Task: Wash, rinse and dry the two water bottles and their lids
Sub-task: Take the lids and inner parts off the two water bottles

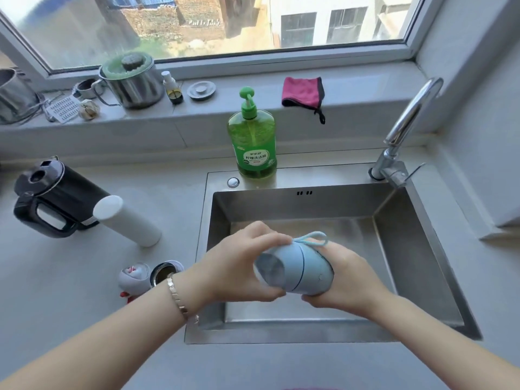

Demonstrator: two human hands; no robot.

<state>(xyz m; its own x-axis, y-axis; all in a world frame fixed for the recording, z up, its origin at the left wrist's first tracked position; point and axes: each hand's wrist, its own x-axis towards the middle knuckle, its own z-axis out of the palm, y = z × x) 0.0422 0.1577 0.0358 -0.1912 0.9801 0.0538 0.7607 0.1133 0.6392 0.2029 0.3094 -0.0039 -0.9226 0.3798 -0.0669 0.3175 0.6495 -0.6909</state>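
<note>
Blue bottle (298, 268) is held sideways over the sink (408, 249), left hand (239, 263) wrapped round its base end, right hand (343, 274) curled round the looped end (twisting the lid off, I'd guess). If the grip slips or the lid frees suddenly, it could drop and clatter into the basin.

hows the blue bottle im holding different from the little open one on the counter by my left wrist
The blue bottle is held sideways over the sink by the left hand and right hand; the open bottle stands on the counter. The blue bottle looks closed; the open bottle shows its mouth, with a white lid beside it. Both are small drink bottles.
</note>
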